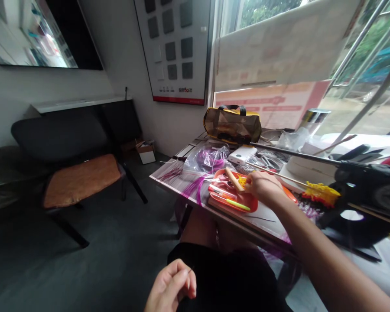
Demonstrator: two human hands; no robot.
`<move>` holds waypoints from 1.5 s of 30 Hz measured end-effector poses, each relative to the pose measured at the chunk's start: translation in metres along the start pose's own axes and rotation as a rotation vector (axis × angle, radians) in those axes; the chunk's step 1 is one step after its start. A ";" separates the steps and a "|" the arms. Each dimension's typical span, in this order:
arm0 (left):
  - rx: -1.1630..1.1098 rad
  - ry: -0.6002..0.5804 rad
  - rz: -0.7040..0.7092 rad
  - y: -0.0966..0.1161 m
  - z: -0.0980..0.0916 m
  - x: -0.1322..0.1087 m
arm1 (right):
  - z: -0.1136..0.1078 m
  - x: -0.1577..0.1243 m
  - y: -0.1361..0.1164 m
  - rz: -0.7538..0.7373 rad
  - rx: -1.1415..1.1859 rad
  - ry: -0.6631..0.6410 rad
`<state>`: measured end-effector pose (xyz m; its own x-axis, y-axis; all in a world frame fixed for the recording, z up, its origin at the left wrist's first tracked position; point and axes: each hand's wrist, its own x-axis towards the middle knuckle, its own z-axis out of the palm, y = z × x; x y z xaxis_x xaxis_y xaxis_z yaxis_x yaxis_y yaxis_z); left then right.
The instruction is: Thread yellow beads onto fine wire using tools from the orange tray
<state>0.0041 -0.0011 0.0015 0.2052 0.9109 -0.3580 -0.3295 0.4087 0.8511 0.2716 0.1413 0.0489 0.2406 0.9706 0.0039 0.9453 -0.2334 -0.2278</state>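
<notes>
My right hand [263, 186] reaches over an orange tray [254, 206] on the table, its fingers pinched together at the tray's far right part. Beside the fingertips lie a wooden handle [234, 179] and a small yellow bundle [242, 180]; whatever the fingers grip is hidden. Nearer the front of the tray are a yellow-green pen [238, 204] and red pens or tools. Low in the view, above my lap, my left hand [172, 286] is closed with thumb against fingers. A thin dark tip shows at its fingertips, too small to name.
Purple strands [195, 186] and a plastic bag [208, 158] lie left of the tray. Behind it are a white power bank [242, 154] and a mesh bag [232, 125]. A long rod and black equipment [370, 195] stand right. A chair [84, 180] is left.
</notes>
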 end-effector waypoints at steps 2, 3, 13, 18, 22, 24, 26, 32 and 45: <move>-0.007 0.002 -0.001 0.000 -0.001 0.000 | 0.002 0.000 0.005 -0.036 0.059 0.032; -0.008 0.000 0.001 -0.001 -0.001 0.001 | 0.002 -0.001 0.008 -0.056 0.091 0.051; 0.004 -0.009 0.017 0.000 0.001 0.000 | 0.007 -0.001 0.015 -0.103 0.301 0.090; -0.001 0.005 0.013 0.000 0.001 0.000 | 0.008 -0.003 0.015 -0.043 0.302 0.109; 0.003 -0.004 0.021 0.000 0.001 -0.001 | 0.009 -0.004 0.017 -0.065 0.288 0.124; 0.012 -0.007 0.024 0.000 0.001 -0.001 | 0.009 -0.002 0.018 -0.078 0.294 0.130; 0.003 -0.009 0.024 0.000 0.001 -0.001 | 0.008 0.000 0.018 -0.090 0.301 0.137; -0.114 0.048 -0.006 -0.003 0.001 0.004 | -0.008 -0.050 -0.010 -0.205 0.305 0.217; -0.171 0.179 0.033 -0.010 0.011 0.009 | 0.089 -0.179 -0.075 -0.839 0.770 0.008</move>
<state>0.0197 0.0025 -0.0054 0.0304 0.9134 -0.4059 -0.4877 0.3680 0.7917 0.1384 -0.0095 -0.0218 -0.3997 0.8024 0.4431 0.4226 0.5902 -0.6878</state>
